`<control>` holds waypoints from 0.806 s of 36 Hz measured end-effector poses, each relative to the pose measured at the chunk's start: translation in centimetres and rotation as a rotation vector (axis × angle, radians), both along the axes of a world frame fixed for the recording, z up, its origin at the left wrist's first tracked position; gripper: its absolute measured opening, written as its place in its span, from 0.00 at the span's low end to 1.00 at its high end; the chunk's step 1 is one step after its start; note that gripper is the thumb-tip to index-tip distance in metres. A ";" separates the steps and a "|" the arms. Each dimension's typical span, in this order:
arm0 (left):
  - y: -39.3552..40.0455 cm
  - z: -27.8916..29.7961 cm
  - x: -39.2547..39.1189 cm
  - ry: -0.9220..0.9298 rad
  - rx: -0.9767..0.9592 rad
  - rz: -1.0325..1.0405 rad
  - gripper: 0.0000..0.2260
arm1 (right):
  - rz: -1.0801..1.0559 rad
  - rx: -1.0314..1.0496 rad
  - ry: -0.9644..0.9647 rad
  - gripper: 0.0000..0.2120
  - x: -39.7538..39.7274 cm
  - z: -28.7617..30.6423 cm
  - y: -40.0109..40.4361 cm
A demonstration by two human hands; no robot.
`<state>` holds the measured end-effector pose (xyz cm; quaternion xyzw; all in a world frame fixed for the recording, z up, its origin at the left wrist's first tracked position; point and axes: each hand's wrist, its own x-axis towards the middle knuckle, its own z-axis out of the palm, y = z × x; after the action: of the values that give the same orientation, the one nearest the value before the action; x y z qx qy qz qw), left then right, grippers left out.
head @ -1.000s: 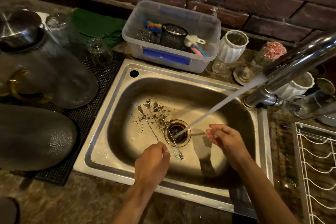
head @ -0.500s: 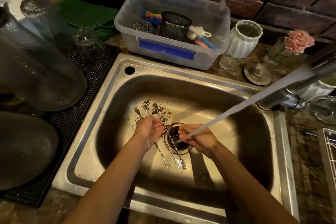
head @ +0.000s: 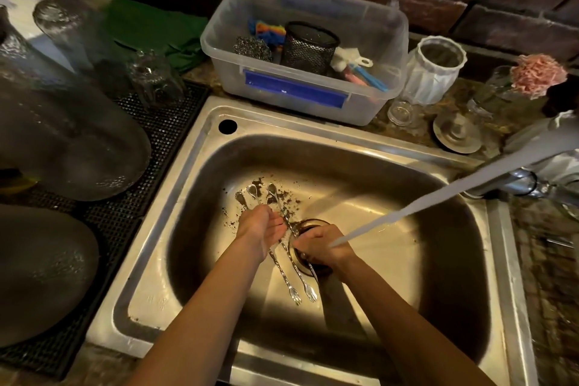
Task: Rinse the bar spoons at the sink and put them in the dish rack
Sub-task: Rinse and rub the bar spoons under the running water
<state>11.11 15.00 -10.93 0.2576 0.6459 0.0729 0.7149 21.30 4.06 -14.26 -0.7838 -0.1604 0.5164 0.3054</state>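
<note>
Both hands are down in the basin, close together over the spoons. The left hand (head: 261,227) lies across the middle of the bar spoons (head: 283,255) with its fingers curled around their twisted stems, grasping them. The right hand (head: 324,249) sits just beside it over the drain (head: 308,224), fingers bent down onto the same stems; whether it truly grips them or only presses on them I cannot tell from here. The stream of water (head: 438,200) slants in from the tap at the right and lands on the back of that right hand.

The spoons lie on the floor of the sink (head: 194,263), three small bowls fanned out beyond the left hand toward the far wall, forked ends pointing toward the person. Dark flecks of debris (head: 283,197) are scattered around the bowls.

Behind the sink stands a clear plastic tub (head: 313,94) holding a black mesh cup (head: 308,47), a steel scourer (head: 252,48) and brushes. A white ribbed jar (head: 434,72) stands to its right, a green cloth (head: 150,31) to its left. Glassware rests on a black rubber mat (head: 150,166) at the left.
</note>
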 end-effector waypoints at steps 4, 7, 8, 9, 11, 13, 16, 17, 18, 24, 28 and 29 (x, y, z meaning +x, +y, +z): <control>-0.4 0.1 0.1 -0.005 0.006 0.011 0.13 | 0.010 -0.038 -0.019 0.05 -0.1 -0.3 0.1; -0.6 0.1 0.0 -0.024 0.006 0.014 0.12 | -0.022 -0.076 -0.015 0.06 -0.1 -0.3 0.2; -0.7 0.0 0.0 -0.026 0.009 0.010 0.12 | -0.029 -0.067 -0.006 0.05 -0.1 -0.3 0.2; -0.7 0.0 0.0 -0.023 0.014 0.004 0.12 | -0.032 -0.054 0.001 0.05 -0.1 -0.4 0.2; -0.7 -0.2 -0.1 -0.020 0.027 -0.003 0.12 | -0.036 -0.031 -0.002 0.04 -0.2 -0.2 0.0; -0.8 -0.3 -0.1 -0.019 0.041 -0.007 0.12 | -0.053 -0.002 0.010 0.06 -0.2 -0.2 -0.3; -1.1 -0.3 -0.1 -0.012 0.064 -0.019 0.14 | -0.070 0.041 0.025 0.07 -0.4 0.1 -0.6; -1.2 -0.3 0.0 -0.014 0.070 -0.025 0.14 | -0.075 0.054 0.027 0.08 -0.4 0.2 -0.7; -1.4 -0.3 0.1 -0.018 0.072 -0.032 0.15 | -0.083 0.064 0.030 0.09 -0.4 0.3 -0.8; -2.5 -0.1 0.5 -0.057 0.054 -0.016 0.15 | -0.157 0.161 0.088 0.12 -0.4 0.9 -2.0; -3.2 -0.1 0.7 -0.086 0.024 0.019 0.12 | -0.188 0.221 0.115 0.11 -0.3 1.5 -2.8; -3.4 0.0 0.7 -0.105 0.011 0.034 0.11 | -0.191 0.233 0.119 0.10 -0.2 1.6 -3.0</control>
<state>11.85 11.59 -10.97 0.2465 0.6113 0.1022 0.7450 21.10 1.05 -12.65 -0.7228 -0.1255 0.5084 0.4509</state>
